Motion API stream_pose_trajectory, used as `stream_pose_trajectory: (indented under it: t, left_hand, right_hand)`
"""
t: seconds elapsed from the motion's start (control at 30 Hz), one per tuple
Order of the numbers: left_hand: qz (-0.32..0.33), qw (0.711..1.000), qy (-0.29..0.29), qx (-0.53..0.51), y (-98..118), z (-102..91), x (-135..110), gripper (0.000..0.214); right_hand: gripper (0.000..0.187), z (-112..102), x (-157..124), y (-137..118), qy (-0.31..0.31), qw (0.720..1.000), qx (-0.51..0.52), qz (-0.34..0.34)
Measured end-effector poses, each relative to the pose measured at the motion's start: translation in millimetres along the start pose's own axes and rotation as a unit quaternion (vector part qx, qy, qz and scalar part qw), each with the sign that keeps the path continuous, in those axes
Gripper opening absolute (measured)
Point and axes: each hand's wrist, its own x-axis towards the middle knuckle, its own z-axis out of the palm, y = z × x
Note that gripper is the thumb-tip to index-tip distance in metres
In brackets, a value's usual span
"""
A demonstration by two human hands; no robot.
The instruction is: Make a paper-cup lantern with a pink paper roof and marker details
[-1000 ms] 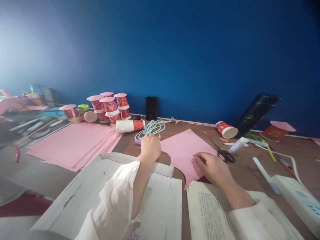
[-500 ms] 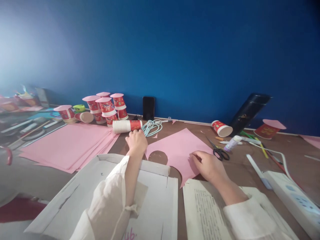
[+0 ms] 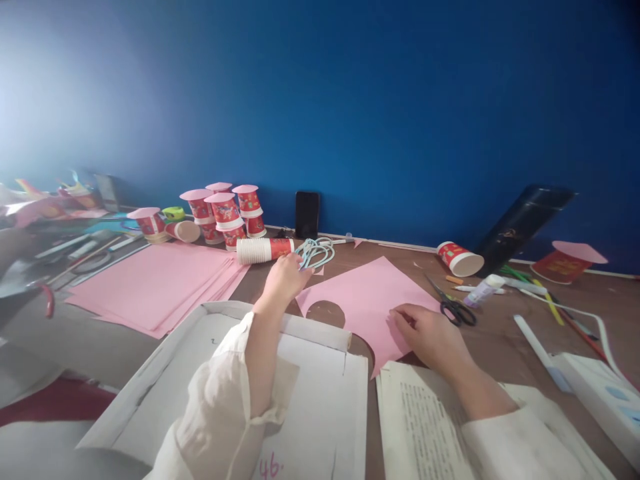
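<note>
while right hand [image 3: 434, 337] rests curled on the notched pink paper [image 3: 370, 293], flat on worktop [image 3: 495, 343] between hands, left hand [image 3: 285, 280] is at the coiled cable [image 3: 320, 252]; can't tell if either pinches anything.

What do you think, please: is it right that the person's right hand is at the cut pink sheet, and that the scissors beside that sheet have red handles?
Not quite: the scissors have black handles, not red, as the head view shows. The rest stands: the right hand is at the cut pink sheet, with the scissors beside it.
</note>
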Motion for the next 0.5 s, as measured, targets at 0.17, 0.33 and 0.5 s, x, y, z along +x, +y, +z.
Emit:
stream_pose_trajectory:
  t: [0.17,0.33,0.5]
  left_hand:
    - [-0.023,0.999,0.027,-0.006,-0.4,1.0,2.7,0.032]
    - [-0.098,0.976,0.178,0.079,-19.6,-19.9,9.5,0.057]
    - [-0.164,0.953,0.243,0.076,-73.3,-66.0,32.5,0.033]
  right_hand:
    - [0.034,1.9,1.0,1.2,0.007,1.0,0.007,-0.007]
    - [0.032,3.7,2.3,3.7,-0.008,1.0,0.01,-0.016]
    - [0.03,2.3,2.4,3.2,-0.024,0.999,0.014,-0.016]
